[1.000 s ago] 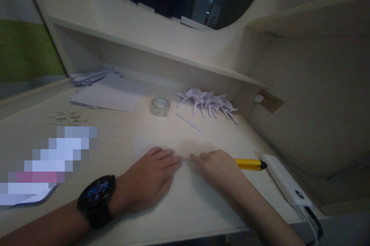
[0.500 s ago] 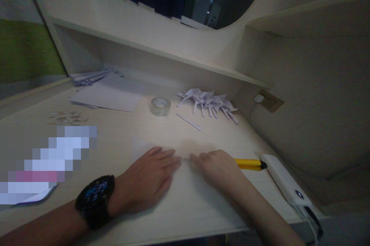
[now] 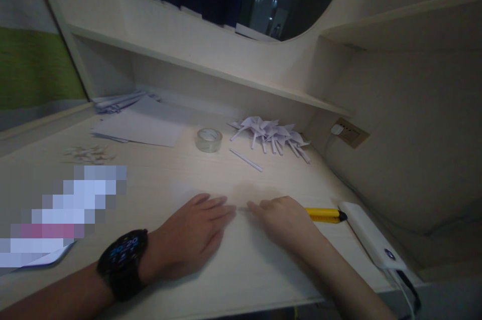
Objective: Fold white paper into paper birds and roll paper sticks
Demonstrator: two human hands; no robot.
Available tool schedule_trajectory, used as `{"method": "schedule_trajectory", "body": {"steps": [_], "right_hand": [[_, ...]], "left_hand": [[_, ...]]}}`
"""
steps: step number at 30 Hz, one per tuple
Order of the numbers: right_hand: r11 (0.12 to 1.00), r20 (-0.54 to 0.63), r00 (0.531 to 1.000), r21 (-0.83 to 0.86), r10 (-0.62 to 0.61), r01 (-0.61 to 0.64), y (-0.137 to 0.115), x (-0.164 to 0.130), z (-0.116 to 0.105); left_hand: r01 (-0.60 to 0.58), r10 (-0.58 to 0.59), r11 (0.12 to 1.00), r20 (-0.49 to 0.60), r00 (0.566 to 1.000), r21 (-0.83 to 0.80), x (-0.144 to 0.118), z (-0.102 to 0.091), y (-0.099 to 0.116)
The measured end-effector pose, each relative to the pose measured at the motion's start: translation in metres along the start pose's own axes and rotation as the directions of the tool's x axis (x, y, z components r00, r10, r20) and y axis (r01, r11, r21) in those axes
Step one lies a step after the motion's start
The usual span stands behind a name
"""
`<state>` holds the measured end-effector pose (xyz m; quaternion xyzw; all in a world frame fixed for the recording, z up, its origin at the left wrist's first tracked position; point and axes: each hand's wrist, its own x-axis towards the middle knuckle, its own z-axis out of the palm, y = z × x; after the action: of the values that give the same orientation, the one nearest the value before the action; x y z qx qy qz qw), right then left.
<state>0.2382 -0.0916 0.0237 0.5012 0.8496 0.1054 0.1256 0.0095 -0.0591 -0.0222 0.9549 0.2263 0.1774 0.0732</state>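
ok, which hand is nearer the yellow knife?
Right. The right hand lies just beside the yellow knife; the left hand is further off, beyond the right one.

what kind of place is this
Likely a study desk in a dorm or bedroom: a built-in shelf runs above it and a wall socket sits at the right. Paper craft fills it: folded paper pieces, a tape roll, both hands pressing a sheet.
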Motion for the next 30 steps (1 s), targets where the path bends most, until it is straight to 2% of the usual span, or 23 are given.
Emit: {"method": "schedule_trajectory", "body": {"steps": [8,14,20,21,23,26,28,30], "right_hand": [[1.000,0.007,1.000,0.002,0.004,-0.004,-0.001,-0.001,-0.002],[0.999,-0.002,1.000,0.032,0.010,-0.010,0.002,-0.002,-0.004],[0.996,-0.114,0.990,0.048,0.078,-0.073,0.015,-0.009,-0.012],[0.996,-0.130,0.988,0.041,0.086,-0.081,0.016,-0.010,-0.013],[0.996,-0.145,0.985,0.030,0.089,-0.085,0.017,-0.010,-0.012],[0.996,-0.155,0.984,0.028,0.090,-0.087,0.016,-0.008,-0.010],[0.996,-0.164,0.982,0.028,0.093,-0.090,0.015,-0.006,-0.008],[0.996,-0.170,0.981,0.023,0.093,-0.090,0.015,-0.005,-0.007]], "left_hand": [[-0.013,0.012,0.999,-0.034,0.999,-0.030,0.000,0.000,-0.001],[-0.018,0.018,1.000,0.010,1.000,-0.007,-0.002,-0.002,0.000],[-0.047,0.045,0.993,-0.025,0.999,-0.104,-0.001,-0.013,-0.007],[-0.021,0.017,0.995,-0.043,0.999,-0.099,-0.001,-0.016,-0.010],[0.105,-0.105,0.994,-0.094,0.990,-0.010,0.000,-0.020,-0.013],[0.332,-0.305,0.917,-0.145,0.941,0.223,0.001,-0.021,-0.015],[0.359,-0.336,0.879,-0.126,0.933,0.315,0.001,-0.019,-0.015],[0.302,-0.291,0.904,-0.082,0.953,0.303,-0.002,-0.016,-0.016]]}}
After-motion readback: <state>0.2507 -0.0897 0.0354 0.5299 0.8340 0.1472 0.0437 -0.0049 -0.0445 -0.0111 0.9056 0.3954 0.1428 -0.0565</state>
